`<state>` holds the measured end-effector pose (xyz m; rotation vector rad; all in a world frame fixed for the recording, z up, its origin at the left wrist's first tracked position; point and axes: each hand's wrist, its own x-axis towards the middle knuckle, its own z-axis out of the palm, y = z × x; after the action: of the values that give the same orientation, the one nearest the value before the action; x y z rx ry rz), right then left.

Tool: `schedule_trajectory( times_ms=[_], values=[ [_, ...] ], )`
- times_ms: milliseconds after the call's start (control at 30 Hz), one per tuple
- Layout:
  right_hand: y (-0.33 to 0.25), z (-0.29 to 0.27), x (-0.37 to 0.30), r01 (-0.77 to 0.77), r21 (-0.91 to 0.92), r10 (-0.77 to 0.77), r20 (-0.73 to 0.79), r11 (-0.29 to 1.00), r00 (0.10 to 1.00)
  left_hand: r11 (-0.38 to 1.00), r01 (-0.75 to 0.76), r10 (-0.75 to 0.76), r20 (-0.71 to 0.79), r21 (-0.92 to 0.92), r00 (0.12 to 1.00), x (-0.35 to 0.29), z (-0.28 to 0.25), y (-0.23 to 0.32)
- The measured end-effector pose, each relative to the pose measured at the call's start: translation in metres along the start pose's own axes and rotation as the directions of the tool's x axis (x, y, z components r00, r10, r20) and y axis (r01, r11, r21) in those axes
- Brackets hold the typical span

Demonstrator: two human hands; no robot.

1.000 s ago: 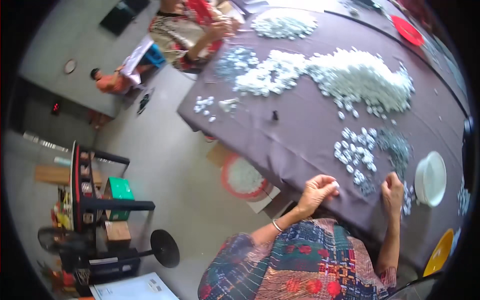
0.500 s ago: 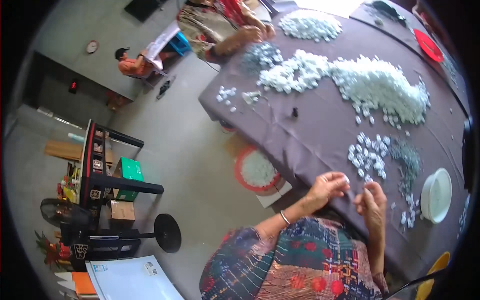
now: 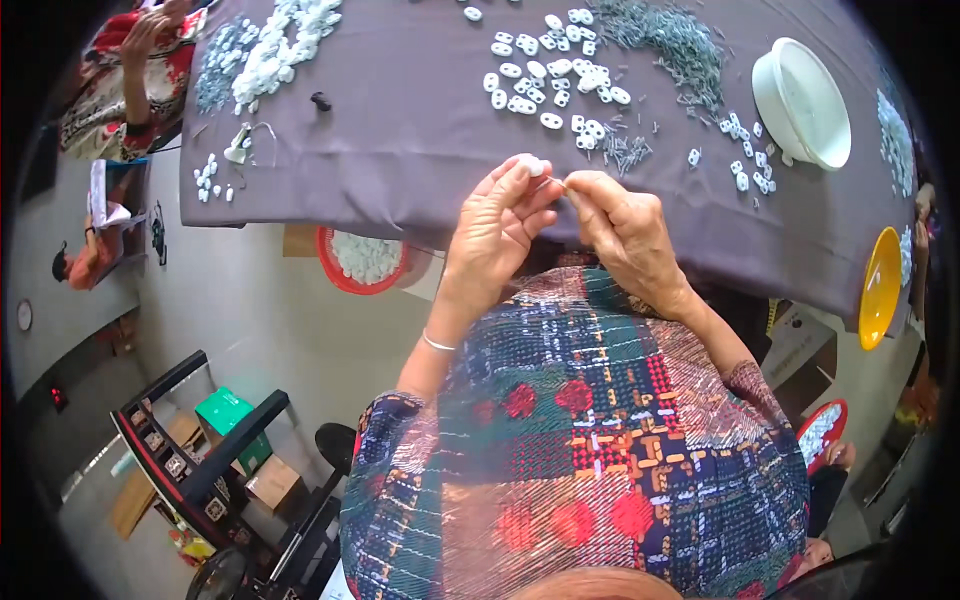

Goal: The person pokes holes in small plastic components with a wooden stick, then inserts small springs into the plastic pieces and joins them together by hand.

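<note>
A small white oval plastic piece point(image 3: 537, 168) is pinched between the thumb and fingers of my left hand point(image 3: 492, 225), its other fingers curled loosely. Close beside it, my right hand point(image 3: 632, 240) has thumb and forefinger pinched on a thin, pin-like piece point(image 3: 556, 182) that points toward the white one; it is too small to name surely. Both hands are just above the near edge of the dark tablecloth point(image 3: 400, 130). Beyond them are scattered white two-holed pieces point(image 3: 550, 120) and a heap of thin grey-green pins point(image 3: 672, 50).
A white basin point(image 3: 800, 103) stands at the right, near a yellow bowl point(image 3: 880, 288) at the table edge. Below the table's left side sits a red-rimmed tub point(image 3: 366, 260) of white pieces. Another person's hands point(image 3: 150, 30) are at the far left.
The view has swung round, so the table now stretches across the top. My hands have come closer together, the thin piece now reaching toward the white one.
</note>
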<state>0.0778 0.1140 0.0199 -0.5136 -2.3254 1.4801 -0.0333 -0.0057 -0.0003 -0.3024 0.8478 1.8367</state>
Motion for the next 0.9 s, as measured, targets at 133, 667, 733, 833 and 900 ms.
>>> schedule_trajectory(
  times_ms=[133,667,733,833,900],
  values=[
    [0.001,-0.002,-0.003,0.073,-0.123,-0.077,-0.029,0.990,0.997,0.997,0.049,-0.047,0.020,-0.062,0.999,-0.004,0.003,-0.006],
    [0.000,0.011,-0.007,0.019,-0.256,-0.023,-0.012,0.967,1.000,0.997,0.013,-0.014,-0.024,-0.076,1.000,-0.004,0.001,-0.018],
    [0.001,0.013,-0.007,0.002,-0.274,-0.004,-0.004,0.962,1.000,0.999,-0.025,0.023,-0.060,-0.036,0.998,-0.005,0.002,-0.019],
    [0.001,0.015,-0.008,-0.023,-0.305,0.024,0.001,0.952,1.000,0.995,-0.097,0.097,-0.051,0.002,0.994,-0.006,0.002,-0.022],
    [0.001,0.015,-0.009,-0.033,-0.316,0.034,-0.003,0.948,0.999,0.993,-0.121,0.122,-0.053,0.018,0.991,-0.006,0.003,-0.024]
  ],
)
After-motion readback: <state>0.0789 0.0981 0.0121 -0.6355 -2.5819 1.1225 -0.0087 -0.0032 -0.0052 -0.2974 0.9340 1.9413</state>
